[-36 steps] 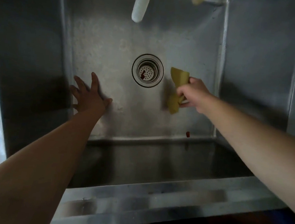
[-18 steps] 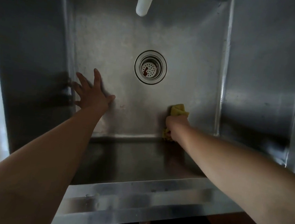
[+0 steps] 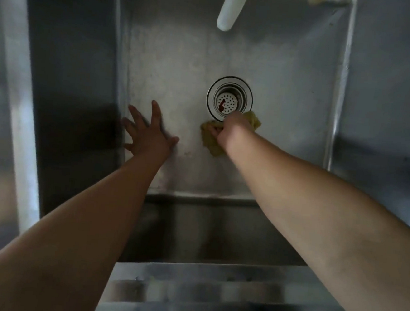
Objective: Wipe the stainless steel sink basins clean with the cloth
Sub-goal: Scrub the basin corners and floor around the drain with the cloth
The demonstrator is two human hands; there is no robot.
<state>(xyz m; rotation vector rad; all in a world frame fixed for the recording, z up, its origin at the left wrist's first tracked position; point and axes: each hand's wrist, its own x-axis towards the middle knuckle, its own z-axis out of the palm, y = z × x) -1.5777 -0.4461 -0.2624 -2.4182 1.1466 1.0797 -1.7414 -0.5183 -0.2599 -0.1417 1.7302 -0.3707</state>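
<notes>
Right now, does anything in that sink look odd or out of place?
One thing: a small red scrap sits on the perforated strainer of the drain, bright against the grey steel. What it is cannot be told. The right hand wipes the yellow cloth just beside it.

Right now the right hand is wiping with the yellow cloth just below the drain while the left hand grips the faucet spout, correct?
Not quite. The head view shows the left hand pressed flat with spread fingers on the sink basin floor, well short of the faucet spout. The rest holds: the right hand grips the yellow cloth just below the drain.
</notes>
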